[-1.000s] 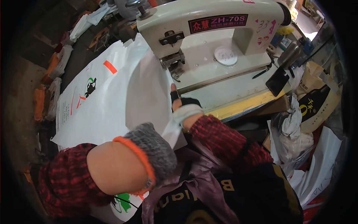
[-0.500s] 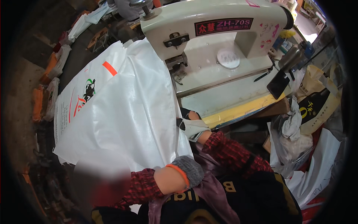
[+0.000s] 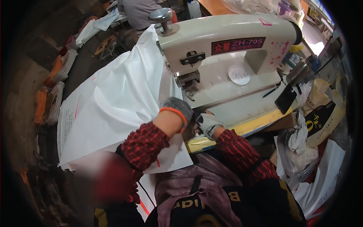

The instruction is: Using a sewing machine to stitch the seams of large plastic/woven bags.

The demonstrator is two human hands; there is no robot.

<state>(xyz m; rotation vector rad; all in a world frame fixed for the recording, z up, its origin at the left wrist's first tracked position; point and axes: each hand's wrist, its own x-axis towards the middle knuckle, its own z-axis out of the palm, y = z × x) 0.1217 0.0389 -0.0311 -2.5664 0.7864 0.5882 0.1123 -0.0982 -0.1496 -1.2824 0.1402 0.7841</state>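
A large white woven bag (image 3: 113,100) with red and dark print lies spread in folds left of the cream sewing machine (image 3: 227,36), its upper part rising beside the machine's head. My left hand (image 3: 177,109), in a grey glove with an orange cuff, is closed on the bag's right edge, just below the machine's needle end; its fingertips are partly hidden. Close beside it, my right hand (image 3: 208,124) wears a pale glove with dark finger parts. Its fingers curl in at the same edge, over the yellow front edge of the machine table (image 3: 245,122).
A dark phone (image 3: 285,99), a pen (image 3: 270,92) and a metal bottle (image 3: 298,72) lie or stand on the table's right end. A round white disc (image 3: 239,76) sits on the machine bed. Bags and cloths pile up at right. Beyond the machine a person in grey (image 3: 138,13) is partly visible.
My left hand has moved forward from near my lap to beside my right hand. The bag has shifted and bunched up toward the machine's head, hiding its printed animal picture. The view has shifted slightly.
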